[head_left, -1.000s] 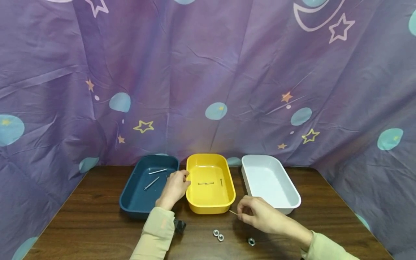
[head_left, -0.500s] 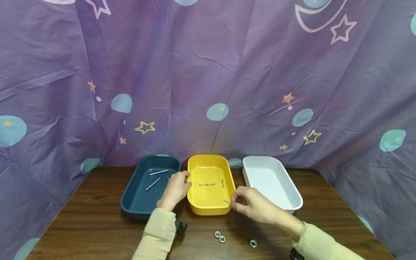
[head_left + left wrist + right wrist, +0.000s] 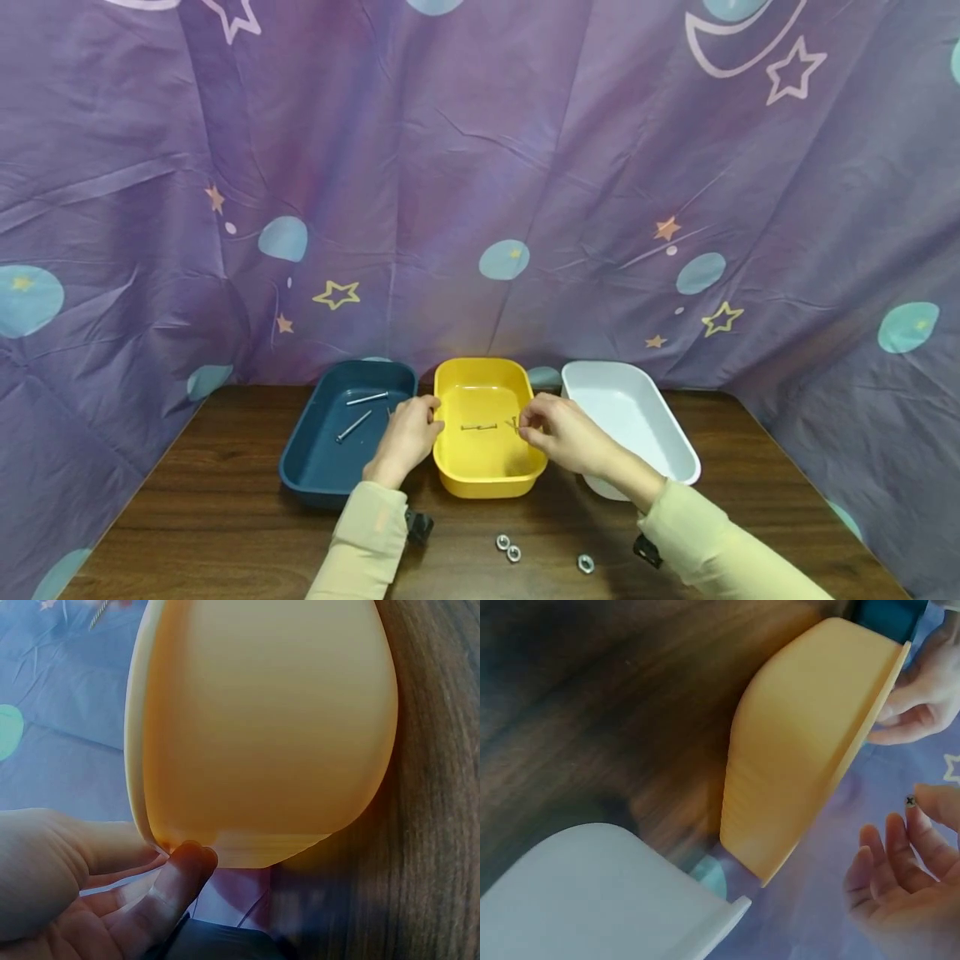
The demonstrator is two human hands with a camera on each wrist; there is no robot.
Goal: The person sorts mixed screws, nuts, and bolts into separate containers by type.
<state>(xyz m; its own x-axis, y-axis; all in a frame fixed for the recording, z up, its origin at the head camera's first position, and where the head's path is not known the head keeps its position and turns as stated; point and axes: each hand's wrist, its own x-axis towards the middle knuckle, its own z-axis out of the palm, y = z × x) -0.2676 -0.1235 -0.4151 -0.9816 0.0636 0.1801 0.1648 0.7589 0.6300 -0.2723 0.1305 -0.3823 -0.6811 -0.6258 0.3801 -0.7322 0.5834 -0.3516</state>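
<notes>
My left hand (image 3: 407, 433) pinches the left rim of the yellow tray (image 3: 491, 489), thumb and fingers on either side of it in the left wrist view. Over the right part of that tray, my right hand (image 3: 566, 429) holds a small screw between thumb and index finger. Its cross-slotted screw head (image 3: 910, 800) shows at the fingertips in the right wrist view, where the other fingers are spread loosely. A few thin screws (image 3: 478, 427) lie on the yellow tray's floor; one is partly overlapped by the held screw in the head view.
To the left stands a dark blue tray (image 3: 307, 487) with long bolts (image 3: 353, 426) in it. A white tray (image 3: 678, 442) stands to the right. Two touching nuts (image 3: 503, 542) and a separate hex nut (image 3: 586, 564) lie on the wooden table (image 3: 187, 508) in front. A patterned curtain (image 3: 450, 208) hangs behind.
My right hand has moved up and left with the screw, from the table just right of the yellow tray to above its inside. My left hand keeps its hold on the rim.
</notes>
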